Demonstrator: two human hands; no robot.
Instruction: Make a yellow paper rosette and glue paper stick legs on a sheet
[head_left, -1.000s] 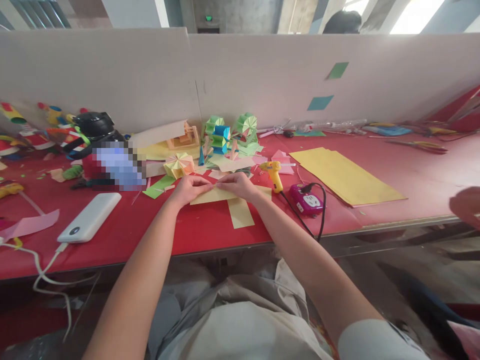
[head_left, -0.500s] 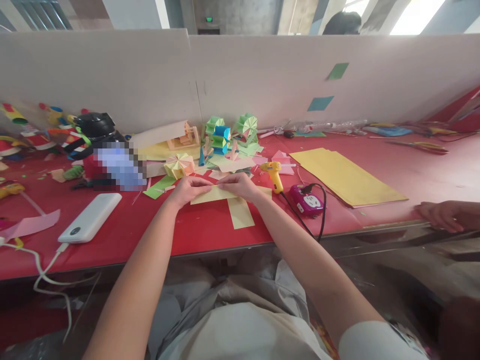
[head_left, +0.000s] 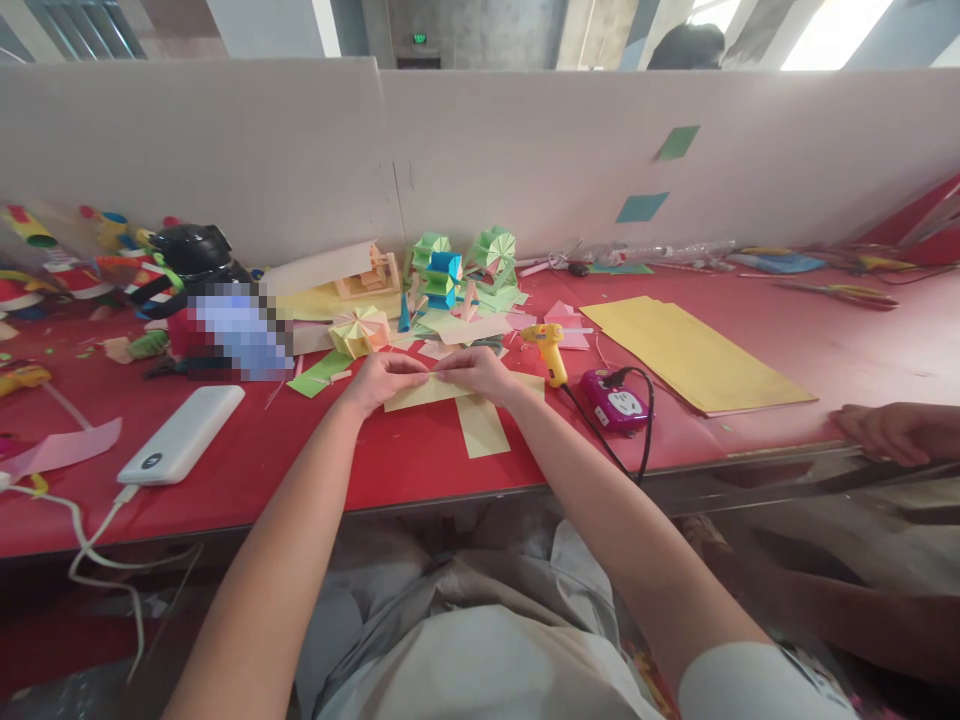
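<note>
Fig.: paper folding at the red table [head_left: 420, 470], head view. My left hand [head_left: 379, 380] and right hand [head_left: 480, 372] are both pinching a yellow strip [head_left: 424, 392], fingertips meeting at its upper edge near the middle. Fingers are curled and pressing down on the paper, not released; the strip is lying flat on the table, probably so a crease can be held firm against the hard surface. Both hands are working close together, which is keeping the fold line straight betw. them.

Landmark = the strip. A second yellow piece [head_left: 481, 425] is lying just below it, touching or slightly under it; exact overlap is hard to tell. A glue gun [head_left: 547, 350] is resting just right of the strip, nozzle end pointing away, w/ its cord running to a pink power socket [head_left: 615, 402] further right, near enough for a quick reach. A yellow sheet stack [head_left: 690, 352] is lying well right. Finished paper fans [head_left: 457, 265] are standing behind the strip, by the white partition [head_left: 525, 150], out of the working area. A power bank [head_left: 181, 433] is lying well left, cable trailing off the table edge. Another person's hand [head_left: 889, 432] is resting on the table edge far right, well apart from mine.
</note>
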